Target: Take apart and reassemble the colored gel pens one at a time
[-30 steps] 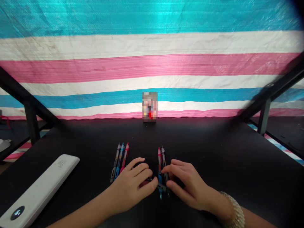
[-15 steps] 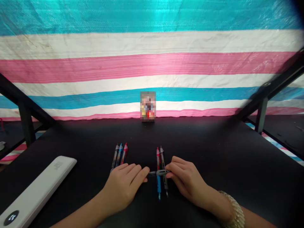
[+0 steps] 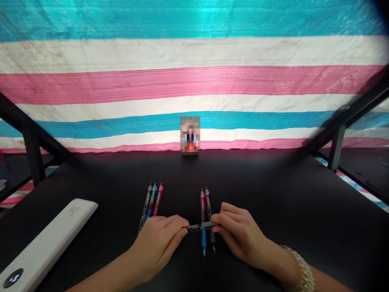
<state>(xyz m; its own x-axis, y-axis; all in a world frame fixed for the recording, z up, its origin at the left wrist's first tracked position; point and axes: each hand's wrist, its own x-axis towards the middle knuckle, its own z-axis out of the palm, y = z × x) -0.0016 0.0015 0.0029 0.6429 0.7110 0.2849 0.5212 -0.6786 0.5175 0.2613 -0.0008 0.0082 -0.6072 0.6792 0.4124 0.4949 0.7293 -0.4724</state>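
A black-and-grey pen (image 3: 196, 227) lies crosswise between my hands, pinched at its left end by my left hand (image 3: 161, 241) and at its right end by my right hand (image 3: 240, 233). Both hands are closed. Beneath it, two pens lie side by side: one with a red top and a blue grip (image 3: 203, 237), the other clear with a dark grey grip (image 3: 209, 207). Beyond my left hand sit three more pens, a black one (image 3: 146, 205), a blue one (image 3: 151, 202) and a red one (image 3: 158, 198); my left hand partly hides their lower ends.
A long white power bank (image 3: 51, 243) with a small lit display rests on the left of the black table (image 3: 258, 182). A small blurred picture box (image 3: 190, 136) stands at the back edge, before a striped tarp (image 3: 121, 89). Black metal bars (image 3: 343, 111) flank the table.
My left hand has shifted slightly down and left, showing more of the three pens. The held pen has come a little nearer and turned, its left end now slightly lower.
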